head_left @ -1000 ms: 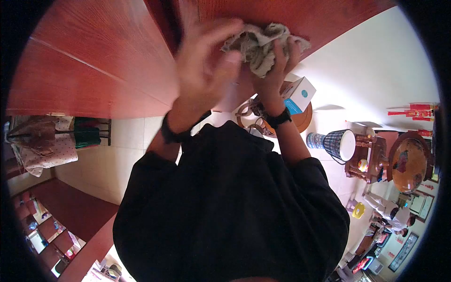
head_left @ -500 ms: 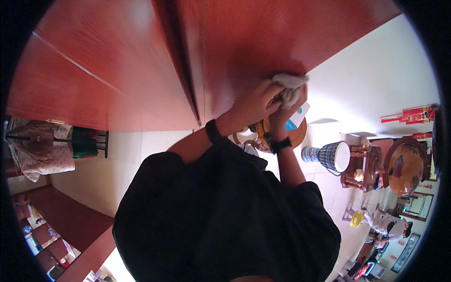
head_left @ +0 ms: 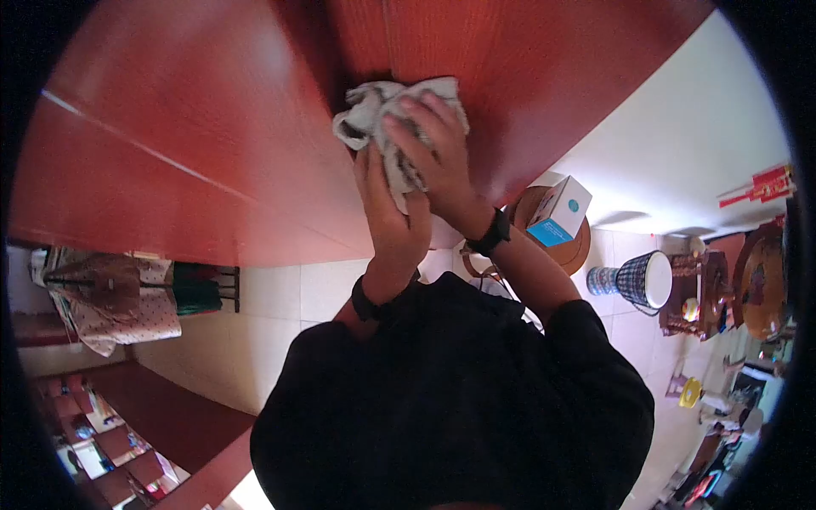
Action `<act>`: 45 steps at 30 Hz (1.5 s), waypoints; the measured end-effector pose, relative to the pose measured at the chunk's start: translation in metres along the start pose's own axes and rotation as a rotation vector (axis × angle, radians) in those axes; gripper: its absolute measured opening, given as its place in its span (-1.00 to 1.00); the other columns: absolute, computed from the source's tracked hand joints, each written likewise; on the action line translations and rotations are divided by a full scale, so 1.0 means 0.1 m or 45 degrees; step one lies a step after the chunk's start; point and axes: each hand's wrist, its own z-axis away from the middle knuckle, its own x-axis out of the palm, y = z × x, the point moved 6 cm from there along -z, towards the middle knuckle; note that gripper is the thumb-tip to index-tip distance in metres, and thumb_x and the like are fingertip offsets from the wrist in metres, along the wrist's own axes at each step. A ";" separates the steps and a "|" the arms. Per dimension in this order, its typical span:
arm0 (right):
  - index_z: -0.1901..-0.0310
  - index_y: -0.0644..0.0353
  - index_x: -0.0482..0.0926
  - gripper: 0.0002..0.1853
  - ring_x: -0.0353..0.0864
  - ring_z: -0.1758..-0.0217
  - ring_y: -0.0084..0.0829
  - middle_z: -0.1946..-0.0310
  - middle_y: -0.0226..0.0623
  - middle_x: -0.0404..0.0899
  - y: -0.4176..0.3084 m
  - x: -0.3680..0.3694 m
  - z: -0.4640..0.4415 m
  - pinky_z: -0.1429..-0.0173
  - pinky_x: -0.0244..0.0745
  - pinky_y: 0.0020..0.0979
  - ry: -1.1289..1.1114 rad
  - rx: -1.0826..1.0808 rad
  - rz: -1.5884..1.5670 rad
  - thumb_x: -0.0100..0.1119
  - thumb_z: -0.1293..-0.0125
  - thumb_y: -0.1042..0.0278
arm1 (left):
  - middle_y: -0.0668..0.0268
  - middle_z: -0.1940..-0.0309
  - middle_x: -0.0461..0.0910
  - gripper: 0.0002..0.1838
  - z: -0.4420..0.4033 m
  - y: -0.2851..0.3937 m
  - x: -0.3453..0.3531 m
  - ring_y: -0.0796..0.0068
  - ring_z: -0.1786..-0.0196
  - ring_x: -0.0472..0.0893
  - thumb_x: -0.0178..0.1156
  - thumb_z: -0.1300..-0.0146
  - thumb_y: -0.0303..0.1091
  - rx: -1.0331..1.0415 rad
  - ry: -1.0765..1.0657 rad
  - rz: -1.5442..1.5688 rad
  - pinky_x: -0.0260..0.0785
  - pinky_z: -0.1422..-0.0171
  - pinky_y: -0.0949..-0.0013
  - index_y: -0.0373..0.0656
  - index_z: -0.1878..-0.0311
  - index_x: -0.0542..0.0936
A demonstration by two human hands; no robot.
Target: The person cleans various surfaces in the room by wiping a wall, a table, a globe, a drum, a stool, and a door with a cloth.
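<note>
A crumpled light grey cloth [head_left: 367,109] lies against the reddish-brown wooden panel [head_left: 527,76], beside a dark groove. My right hand [head_left: 440,161] presses it to the wood, fingers bent over the fabric. Lower and to the left, my left hand [head_left: 393,229] holds the cloth's lower edge, its fingertips partly covered by folds. Both wrists wear dark bands, and the hands almost touch each other.
Below the panel at right, a white and blue box [head_left: 561,211] rests on a round wooden stool [head_left: 580,248]. Beyond it stand a drum [head_left: 633,280] and carved wooden furniture [head_left: 699,293]. Clothes [head_left: 110,293] hang at left, above shelves [head_left: 110,433].
Both hands have moved left and slightly up along the panel with the cloth, from near its right edge to the groove. The cloth is more spread out, and the box shows more fully.
</note>
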 end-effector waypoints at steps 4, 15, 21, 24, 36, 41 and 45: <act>-0.29 -0.07 0.47 -0.42 0.24 -0.45 -0.22 -0.34 -0.40 0.32 0.04 0.15 0.27 -0.44 0.18 0.04 -0.099 -0.009 0.117 0.26 -0.17 0.34 | -0.13 -0.26 0.34 -0.36 0.18 -0.34 0.16 0.06 -0.29 0.39 -0.11 -0.28 -0.37 -0.216 -0.089 0.287 0.20 -0.40 0.18 -0.45 -0.41 0.14; -0.23 0.00 0.51 -0.41 0.31 -0.39 -0.04 -0.32 -0.21 0.35 0.24 -0.08 0.53 -0.39 0.32 -0.04 -0.179 -0.007 -0.023 0.35 -0.08 0.37 | -0.05 -0.22 0.31 -0.32 0.33 -0.35 0.33 0.02 -0.28 0.33 0.11 -0.16 -0.42 -0.142 -0.039 0.196 0.17 -0.40 0.00 -0.40 -0.38 0.23; -0.29 0.03 0.44 -0.35 0.24 -0.44 0.03 -0.37 -0.13 0.27 0.67 -0.78 0.67 -0.43 0.24 0.02 0.167 0.122 0.364 0.39 -0.11 0.33 | -0.09 -0.19 0.33 -0.28 -0.04 0.31 0.78 -0.17 -0.27 0.33 0.36 -0.04 -0.31 0.275 -0.170 0.140 0.20 -0.35 -0.13 -0.29 -0.31 0.40; -0.29 0.05 0.40 -0.36 0.16 -0.47 0.04 -0.37 -0.10 0.23 0.95 -0.93 1.11 -0.46 0.15 0.02 0.430 0.336 0.559 0.39 -0.15 0.27 | -0.06 -0.20 0.35 -0.31 -0.03 0.46 1.16 -0.16 -0.26 0.34 0.38 -0.02 -0.29 0.352 -0.377 0.198 0.21 -0.34 -0.15 -0.24 -0.28 0.45; -0.40 0.05 0.26 -0.22 0.05 -0.51 0.11 -0.44 -0.03 0.08 0.66 -0.11 2.05 -0.53 0.01 0.10 0.175 0.788 0.183 0.34 -0.12 0.31 | -0.07 -0.12 0.43 -0.35 0.70 -0.39 1.03 -0.16 -0.21 0.43 0.37 0.00 -0.39 0.023 -0.633 0.078 0.34 -0.30 -0.02 -0.27 -0.22 0.43; -0.32 -0.03 0.41 -0.30 0.22 -0.44 0.05 -0.38 -0.11 0.23 0.44 -0.10 1.28 -0.47 0.19 0.06 0.018 0.373 0.047 0.36 -0.07 0.35 | -0.11 -0.12 0.42 -0.30 0.58 -0.49 0.61 -0.16 -0.23 0.42 0.41 0.01 -0.38 -0.118 -0.321 0.065 0.26 -0.35 -0.06 -0.35 -0.23 0.41; -0.27 -0.08 0.48 -0.35 0.25 -0.43 -0.11 -0.36 -0.25 0.29 0.48 -0.53 0.63 -0.46 0.21 -0.02 0.101 0.182 0.093 0.37 -0.06 0.34 | 0.04 -0.19 0.37 -0.33 0.16 0.00 0.60 0.09 -0.25 0.40 0.31 -0.11 -0.40 -0.049 -0.159 0.202 0.26 -0.36 0.07 -0.34 -0.30 0.35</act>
